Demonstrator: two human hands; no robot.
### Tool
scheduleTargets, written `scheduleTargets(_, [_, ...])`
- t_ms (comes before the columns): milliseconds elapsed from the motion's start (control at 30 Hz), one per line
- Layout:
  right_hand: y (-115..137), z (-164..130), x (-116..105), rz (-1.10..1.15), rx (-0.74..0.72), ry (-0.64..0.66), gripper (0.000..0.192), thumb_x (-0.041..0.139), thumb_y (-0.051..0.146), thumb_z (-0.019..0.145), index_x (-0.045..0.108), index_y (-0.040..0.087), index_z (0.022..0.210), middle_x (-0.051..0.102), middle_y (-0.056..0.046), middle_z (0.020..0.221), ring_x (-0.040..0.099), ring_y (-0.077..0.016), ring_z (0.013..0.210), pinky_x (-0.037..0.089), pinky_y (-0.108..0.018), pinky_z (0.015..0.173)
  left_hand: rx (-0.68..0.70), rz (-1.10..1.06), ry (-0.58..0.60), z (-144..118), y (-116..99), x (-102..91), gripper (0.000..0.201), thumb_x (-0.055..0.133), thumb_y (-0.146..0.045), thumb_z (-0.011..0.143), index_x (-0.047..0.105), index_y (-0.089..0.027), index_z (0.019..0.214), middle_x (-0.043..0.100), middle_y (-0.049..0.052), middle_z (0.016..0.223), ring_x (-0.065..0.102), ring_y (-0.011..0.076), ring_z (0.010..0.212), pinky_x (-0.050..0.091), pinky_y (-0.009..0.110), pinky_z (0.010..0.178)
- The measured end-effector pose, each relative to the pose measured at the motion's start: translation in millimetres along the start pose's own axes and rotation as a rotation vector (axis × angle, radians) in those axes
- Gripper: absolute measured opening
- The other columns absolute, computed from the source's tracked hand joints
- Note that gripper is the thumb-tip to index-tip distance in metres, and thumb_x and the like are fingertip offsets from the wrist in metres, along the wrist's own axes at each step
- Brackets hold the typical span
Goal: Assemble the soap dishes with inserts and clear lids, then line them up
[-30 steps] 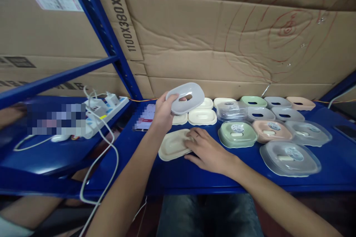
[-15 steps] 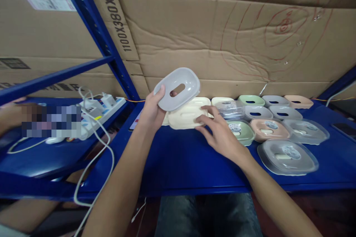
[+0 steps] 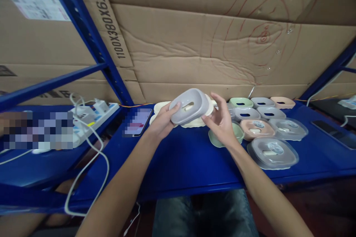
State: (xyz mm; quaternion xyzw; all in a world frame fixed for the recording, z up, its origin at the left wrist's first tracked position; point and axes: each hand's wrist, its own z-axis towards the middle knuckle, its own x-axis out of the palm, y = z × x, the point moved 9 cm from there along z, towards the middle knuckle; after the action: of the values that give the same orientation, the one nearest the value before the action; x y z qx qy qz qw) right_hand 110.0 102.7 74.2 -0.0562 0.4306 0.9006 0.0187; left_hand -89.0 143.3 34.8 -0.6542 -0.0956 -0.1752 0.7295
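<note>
My left hand (image 3: 164,120) grips the left end of a grey oval plastic dish (image 3: 198,109) with a long slot in its bottom, held tilted above the table. Behind the dish, at its right end, shows a cream plastic base (image 3: 209,104), and a cream part is visible through the slot. My right hand (image 3: 221,116) is closed on the base's right edge, thumb in front and fingers behind. More cream bases (image 3: 161,107) lie on the table behind and under the held pieces. A green dish (image 3: 218,137) sits just below my right hand, partly hidden by it.
On the blue table (image 3: 178,163), to the right, stand several slotted dishes in green, grey and peach, some under clear lids, such as a grey lidded dish (image 3: 274,153). A phone (image 3: 139,122) lies left. Power strips (image 3: 108,113) and a white cable (image 3: 104,155) are farther left.
My right hand has picked up a cream base and brought it up behind the grey dish. My left hand has lowered the dish and turned it. The view has shifted slightly.
</note>
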Motion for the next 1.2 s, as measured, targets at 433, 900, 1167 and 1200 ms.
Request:
scheduleTargets(433, [-38.7, -3.0, -7.5, 0.18, 0.27, -0.246, 0.06, 0.084, 0.055, 0.081, 0.065, 0.023, 0.128, 0.08, -0.012, 0.125, 0.075, -0.0289, 0.117, 0.063, -0.047, 0.104, 0.105, 0.161, -0.148, -9.9, 9.4, 14.0, 0.059, 0.095, -0.061, 0.076, 0.075, -0.019, 0.112, 0.077, 0.005, 0.1, 0.071, 0.0186, 0.088, 0.055, 0.026, 0.075])
scheduleTargets(900, [-29.8, -7.8, -3.7, -0.156, 0.174, -0.136, 0.058, 0.061, 0.058, 0.105, 0.059, 0.024, 0.152, 0.078, -0.014, 0.131, 0.079, -0.0279, 0.087, 0.067, -0.046, 0.077, 0.263, 0.3, -0.089, -7.4, -1.9, 13.0, 0.051, 0.089, -0.058, 0.086, 0.08, -0.022, 0.121, 0.078, 0.008, 0.124, 0.07, 0.0222, 0.11, 0.053, 0.029, 0.089])
scheduleTargets(1167, [-4.7, -3.6, -13.8, -0.311, 0.002, -0.207, 0.052, 0.054, 0.061, 0.11, 0.07, 0.024, 0.143, 0.078, -0.015, 0.139, 0.07, -0.0365, 0.133, 0.056, -0.06, 0.115, 0.055, -0.008, -0.041, -10.7, 7.3, 20.0, 0.06, 0.101, -0.044, 0.071, 0.081, -0.022, 0.123, 0.081, 0.007, 0.116, 0.074, 0.018, 0.089, 0.057, 0.028, 0.079])
scheduleTargets(1200, [-5.4, -3.0, -15.4, -0.305, -0.001, -0.218, 0.052, 0.054, 0.062, 0.11, 0.071, 0.024, 0.141, 0.078, -0.015, 0.138, 0.071, -0.0357, 0.133, 0.056, -0.059, 0.116, 0.038, -0.035, -0.04, -11.0, 9.0, 21.2, 0.061, 0.101, -0.043, 0.07, 0.081, -0.022, 0.123, 0.081, 0.007, 0.113, 0.074, 0.0178, 0.087, 0.057, 0.028, 0.078])
